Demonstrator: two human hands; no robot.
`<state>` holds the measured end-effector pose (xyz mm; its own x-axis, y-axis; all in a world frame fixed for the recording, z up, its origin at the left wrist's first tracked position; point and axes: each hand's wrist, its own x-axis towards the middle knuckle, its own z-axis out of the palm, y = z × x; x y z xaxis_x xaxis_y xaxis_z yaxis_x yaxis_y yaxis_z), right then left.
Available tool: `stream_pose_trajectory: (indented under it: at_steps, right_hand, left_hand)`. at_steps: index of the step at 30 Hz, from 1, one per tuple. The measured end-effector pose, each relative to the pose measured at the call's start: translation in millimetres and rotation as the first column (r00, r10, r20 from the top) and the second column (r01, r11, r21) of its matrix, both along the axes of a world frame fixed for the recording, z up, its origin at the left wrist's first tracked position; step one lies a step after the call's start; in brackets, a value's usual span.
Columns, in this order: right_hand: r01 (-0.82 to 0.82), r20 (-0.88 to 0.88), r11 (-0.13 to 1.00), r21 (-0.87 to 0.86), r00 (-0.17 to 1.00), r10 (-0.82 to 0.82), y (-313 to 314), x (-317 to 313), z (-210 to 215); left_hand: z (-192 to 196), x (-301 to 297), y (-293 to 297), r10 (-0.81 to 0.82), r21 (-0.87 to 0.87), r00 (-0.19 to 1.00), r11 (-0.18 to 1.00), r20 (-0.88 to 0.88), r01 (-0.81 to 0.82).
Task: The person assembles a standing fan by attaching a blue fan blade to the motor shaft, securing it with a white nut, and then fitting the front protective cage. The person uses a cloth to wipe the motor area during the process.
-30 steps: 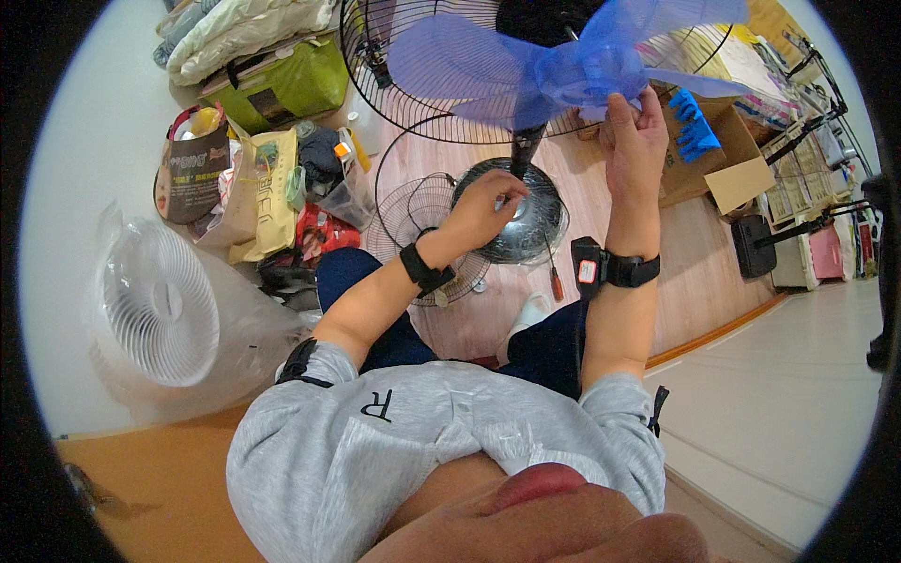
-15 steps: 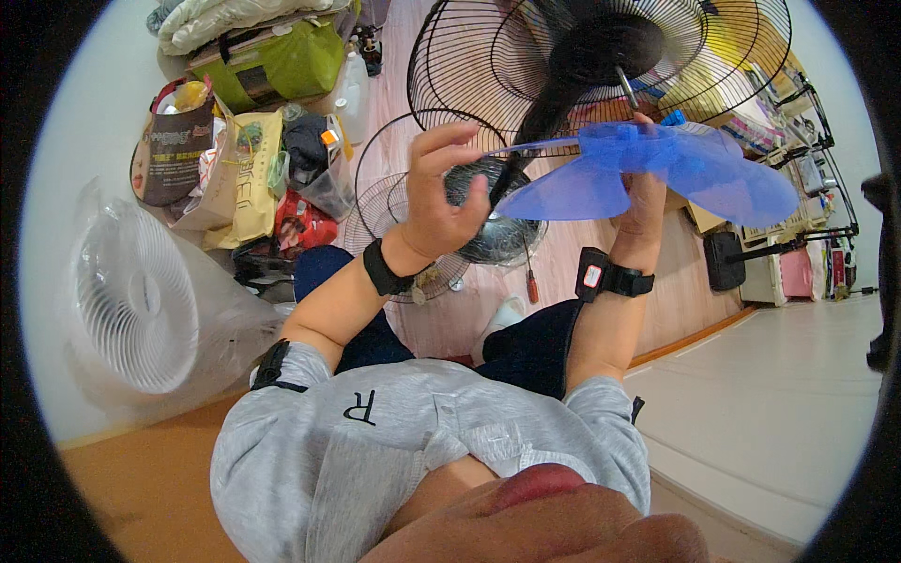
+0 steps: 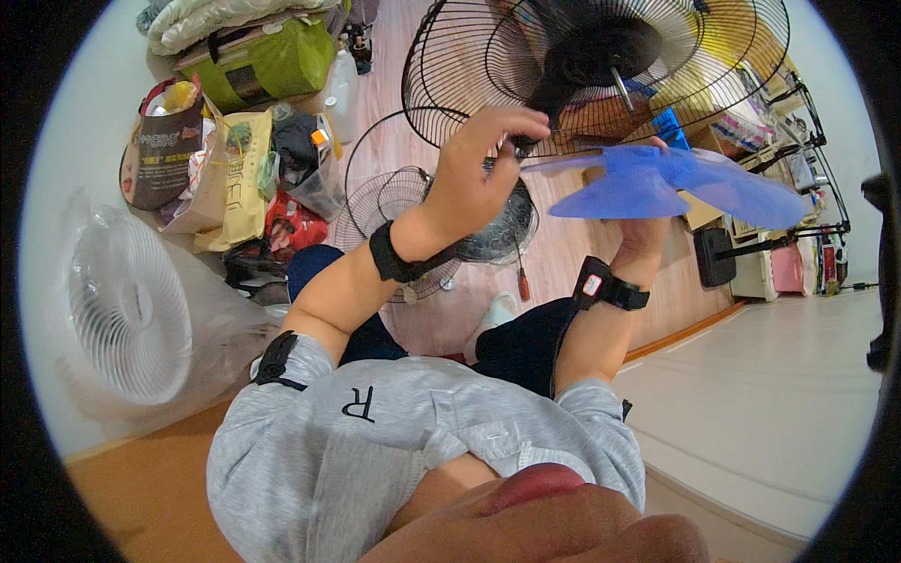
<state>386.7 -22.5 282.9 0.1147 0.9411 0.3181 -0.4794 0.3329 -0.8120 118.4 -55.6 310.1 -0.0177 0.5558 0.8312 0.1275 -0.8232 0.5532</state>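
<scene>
While I watch through the head camera, nearest are the gray sleeves (image 3: 587,399) and forearms (image 3: 343,291), black straps (image 3: 624,296) at both wrists. Of the hands, the right hand (image 3: 646,235) grips the translucent blue fan blade (image 3: 648,174) near its middle, palm mostly hidden behind the plastic. Left hand (image 3: 469,178) raised beside the blade, fingers bent; a small black piece (image 3: 522,144) shows at the fingertips, and I cannot tell whether it is held or merely behind them. Beyond: black wire guard (image 3: 441,70) of a standing fan, dark motor housing (image 3: 601,52) within, bare metal shaft (image 3: 621,87) sticking out; I see a gap between shaft and blade. Off left, a white ribbed grille (image 3: 131,305) in clear plastic. Down on the wooden floor (image 3: 568,258): round, shiny dark base (image 3: 507,225), red-handled screwdriver (image 3: 524,284) near it, loose wire grille (image 3: 375,206) opposite. Farther off I note a yellow bag (image 3: 242,178), then a white jug (image 3: 343,89) beside a green bag (image 3: 263,70).
</scene>
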Motion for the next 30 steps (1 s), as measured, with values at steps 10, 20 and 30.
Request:
stream_pose_trajectory:
  at_steps: [10, 20, 30]
  right_hand:
    - [-0.209, -0.174, 0.975, 0.08, 0.96, 0.22, -32, 26, -4]
    - [-0.059, -0.099, 0.998, 0.035, 0.993, 0.063, -44, 30, -6]
    - [-0.06, -0.11, 0.998, 0.024, 0.992, 0.062, -45, 26, -13]
  left_hand:
    - [42, 67, 57, -0.431, -0.515, 0.655, 0.406, 0.621, 0.755]
    - [52, 68, 66, -0.364, -0.533, 0.661, 0.397, 0.656, 0.747]
    - [49, 61, 64, -0.376, -0.527, 0.668, 0.416, 0.642, 0.741]
